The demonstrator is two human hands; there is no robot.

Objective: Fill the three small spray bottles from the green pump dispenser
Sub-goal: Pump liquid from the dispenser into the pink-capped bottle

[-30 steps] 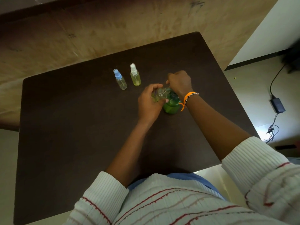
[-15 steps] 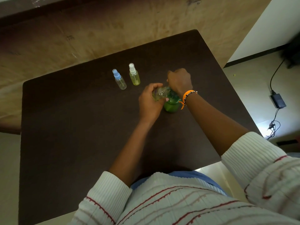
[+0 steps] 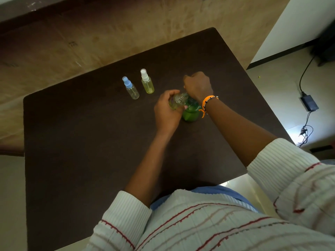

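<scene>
The green pump dispenser [image 3: 190, 114] stands near the middle of the dark brown table [image 3: 90, 142]. My left hand [image 3: 165, 111] grips a small clear spray bottle [image 3: 177, 101], tilted with its open neck against the pump's spout. My right hand [image 3: 198, 86] is curled over the pump head, which it hides. Two more small bottles stand upright to the far left. One spray bottle with a blue cap [image 3: 130, 87] looks clear. The other spray bottle with a white cap [image 3: 147, 81] holds yellow-green liquid.
A tan floor lies beyond the table's far edge. A black power adapter [image 3: 309, 103] with its cable lies on the floor at the right, beside a white wall.
Both hands stay at the dispenser with the small bottle held at the spout. Only the view has shifted slightly.
</scene>
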